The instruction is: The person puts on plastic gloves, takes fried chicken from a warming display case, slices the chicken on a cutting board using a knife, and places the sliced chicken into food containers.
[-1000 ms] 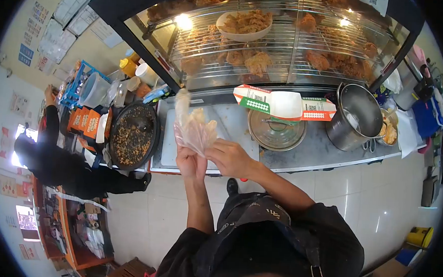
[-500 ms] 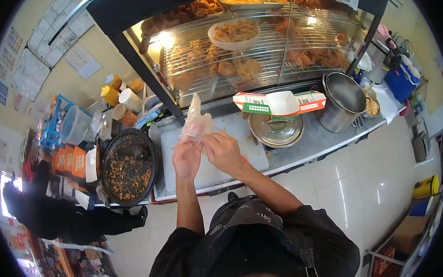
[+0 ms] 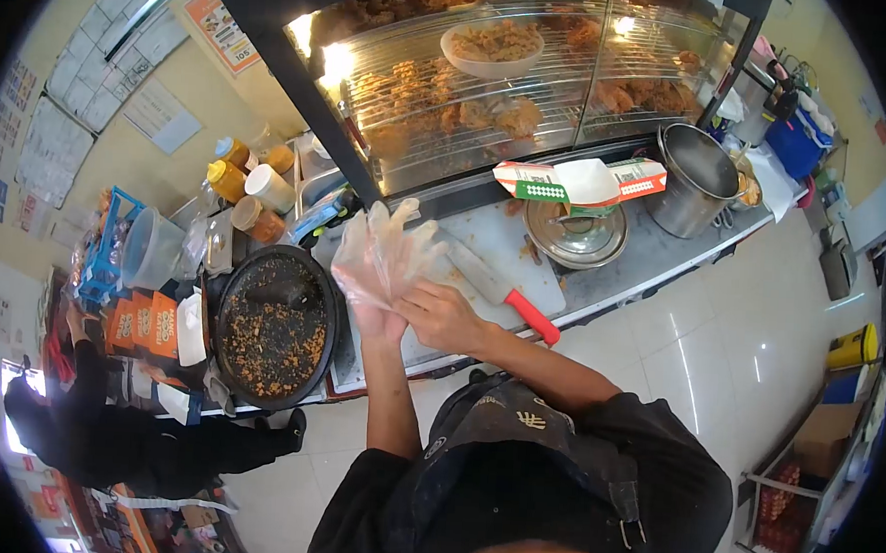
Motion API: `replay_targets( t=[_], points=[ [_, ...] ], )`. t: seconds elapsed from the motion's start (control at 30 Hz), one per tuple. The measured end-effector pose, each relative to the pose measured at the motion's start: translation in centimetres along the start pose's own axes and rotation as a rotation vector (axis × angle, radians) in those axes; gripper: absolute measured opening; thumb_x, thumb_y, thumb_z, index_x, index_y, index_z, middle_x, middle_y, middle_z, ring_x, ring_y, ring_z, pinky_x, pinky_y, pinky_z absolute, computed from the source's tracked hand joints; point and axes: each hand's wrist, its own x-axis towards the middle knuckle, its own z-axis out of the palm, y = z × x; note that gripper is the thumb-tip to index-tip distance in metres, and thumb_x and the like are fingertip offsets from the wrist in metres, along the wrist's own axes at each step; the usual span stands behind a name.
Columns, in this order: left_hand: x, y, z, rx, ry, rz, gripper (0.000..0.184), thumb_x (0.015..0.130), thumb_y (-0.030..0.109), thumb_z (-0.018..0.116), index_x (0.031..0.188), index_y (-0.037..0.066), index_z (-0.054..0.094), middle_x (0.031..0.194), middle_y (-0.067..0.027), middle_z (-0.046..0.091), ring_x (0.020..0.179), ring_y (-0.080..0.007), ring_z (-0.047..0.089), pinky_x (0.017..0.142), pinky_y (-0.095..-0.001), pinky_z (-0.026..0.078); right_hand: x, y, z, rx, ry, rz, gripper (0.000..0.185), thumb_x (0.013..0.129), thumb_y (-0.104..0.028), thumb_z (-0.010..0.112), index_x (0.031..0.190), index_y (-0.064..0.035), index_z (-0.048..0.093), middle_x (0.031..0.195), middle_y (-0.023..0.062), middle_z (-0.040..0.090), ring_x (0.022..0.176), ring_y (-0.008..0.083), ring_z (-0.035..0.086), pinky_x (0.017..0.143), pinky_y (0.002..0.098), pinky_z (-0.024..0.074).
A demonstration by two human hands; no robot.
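Note:
A thin clear plastic glove (image 3: 389, 252) covers the fingers of my left hand (image 3: 372, 288), which are spread apart inside it. My right hand (image 3: 439, 317) pinches the glove's edge near the left wrist. Just beyond my hands, a knife (image 3: 502, 293) with a red handle lies on the white cutting board (image 3: 548, 287). An open red, green and white paper box (image 3: 585, 186) rests on the metal pot lid (image 3: 577, 234), behind and to the right of my hands.
A black round pan (image 3: 275, 326) with brown crumbs stands at the left, beside orange boxes (image 3: 143, 323) and sauce bottles (image 3: 228, 180). A glass case (image 3: 472, 98) with fried food spans the back. A steel pot (image 3: 694, 179) stands right. A person in black (image 3: 144, 431) is at far left.
The fingers of my left hand have spread inside the glove. The view has shifted, and the knife on the board now shows clearly. The co-worker's arm shows again at the left.

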Motion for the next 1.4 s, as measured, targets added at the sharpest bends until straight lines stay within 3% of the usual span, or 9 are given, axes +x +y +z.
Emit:
replay_targets(
  t=[0.1, 0.33, 0.63, 0.73, 0.87, 1.1, 1.2, 1.3, 1.4],
  points=[
    [1.0, 0.0, 0.9, -0.023, 0.298, 0.148, 0.068, 0.095, 0.056, 0.041, 0.147, 0.015, 0.03, 0.151, -0.0168, 0.03, 0.138, -0.0396, 0.027, 0.108, -0.0669, 0.018, 0.1, -0.2, 0.3, 0.043, -0.026, -0.033, 0.026, 0.063, -0.005, 0.061, 0.089, 0.0011, 0.063, 0.081, 0.0086, 0.059, 0.078, 0.0252, 0.058, 0.065, 0.0339, 0.0508],
    [0.4, 1.2, 0.0, -0.138, -0.13, -0.085, 0.085, 0.086, 0.069, 0.043, 0.15, 0.017, 0.023, 0.157, -0.0162, 0.012, 0.142, -0.0457, 0.01, 0.104, -0.0762, 0.006, 0.2, -0.4, 1.8, 0.078, -0.042, -0.062, 0.028, 0.06, -0.006, 0.063, 0.087, 0.0016, 0.063, 0.082, 0.0098, 0.059, 0.076, 0.0258, 0.057, 0.064, 0.0343, 0.05],
    [1.4, -1.8, 3.3, 0.449, 0.189, 0.158, 0.089, 0.082, 0.072, 0.047, 0.152, 0.027, 0.017, 0.16, -0.0079, -0.001, 0.141, -0.0507, 0.003, 0.099, -0.0808, 0.0, -1.1, -0.2, 1.9, 0.135, -0.237, -0.069, 0.026, 0.059, -0.015, 0.066, 0.081, -0.0027, 0.061, 0.086, 0.0096, 0.057, 0.086, 0.0276, 0.054, 0.073, 0.0368, 0.0483],
    [1.1, -1.0, 2.3, -0.283, -0.421, -0.279, 0.086, 0.084, 0.068, 0.05, 0.152, 0.037, 0.008, 0.159, -0.0129, -0.008, 0.143, -0.0472, -0.002, 0.1, -0.078, 0.015, -1.0, 0.1, 2.0, 0.092, -0.345, -0.058, 0.03, 0.055, -0.01, 0.067, 0.083, -0.0007, 0.062, 0.087, 0.0123, 0.058, 0.095, 0.0288, 0.056, 0.083, 0.0376, 0.0468],
    [0.7, -2.3, 4.8, -0.059, -0.471, -0.371, 0.085, 0.087, 0.065, 0.048, 0.152, 0.036, 0.002, 0.158, -0.0062, -0.021, 0.143, -0.0457, -0.003, 0.099, -0.0793, 0.015, -0.9, 0.2, -0.2, 0.248, -0.382, -0.051, 0.026, 0.062, -0.01, 0.067, 0.086, -0.0011, 0.063, 0.091, 0.0142, 0.06, 0.096, 0.03, 0.056, 0.085, 0.0407, 0.0458],
    [3.5, -7.9, 8.5, -0.076, -0.366, -0.45, 0.068, 0.089, 0.062, 0.048, 0.14, 0.018, 0.04, 0.148, -0.0132, 0.036, 0.139, -0.0329, 0.027, 0.103, -0.0597, 0.034, -2.1, 4.3, -4.9, 0.594, -0.404, -0.112, 0.009, 0.073, -0.009, 0.061, 0.077, -0.0008, 0.061, 0.079, 0.0178, 0.059, 0.084, 0.0341, 0.058, 0.078, 0.0433, 0.046],
    [4.8, -12.8, 10.9, 0.225, 0.33, -0.112, 0.057, 0.096, 0.052, 0.043, 0.137, 0.011, 0.046, 0.144, -0.0133, 0.042, 0.126, -0.0259, 0.044, 0.095, -0.0447, 0.045, -3.1, 7.4, -8.0, 0.65, -0.449, -0.078, 0.007, 0.073, -0.009, 0.061, 0.074, -0.0019, 0.061, 0.078, 0.0177, 0.059, 0.081, 0.0348, 0.058, 0.075, 0.0435, 0.0457],
    [9.5, -14.2, 0.4, 0.039, -0.191, -0.106, 0.041, 0.103, 0.032, 0.036, 0.132, 0.006, 0.048, 0.12, -0.0058, 0.06, 0.09, -0.0142, 0.059, 0.069, -0.0272, 0.052, -3.8, 11.2, -11.3, 0.621, -0.417, -0.082, 0.006, 0.072, -0.009, 0.061, 0.073, -0.0025, 0.061, 0.076, 0.0174, 0.059, 0.08, 0.0353, 0.058, 0.073, 0.0436, 0.046],
    [10.2, -17.4, 5.0, 0.061, 0.102, -0.007, 0.041, 0.102, 0.033, 0.038, 0.128, 0.002, 0.05, 0.111, -0.0015, 0.063, 0.081, -0.0116, 0.059, 0.063, -0.0246, 0.052, -4.4, 14.2, -14.1, 0.584, -0.473, -0.14, 0.011, 0.071, -0.01, 0.062, 0.072, -0.0003, 0.059, 0.074, 0.0166, 0.058, 0.076, 0.0345, 0.057, 0.073, 0.0437, 0.0459]
  ],
)
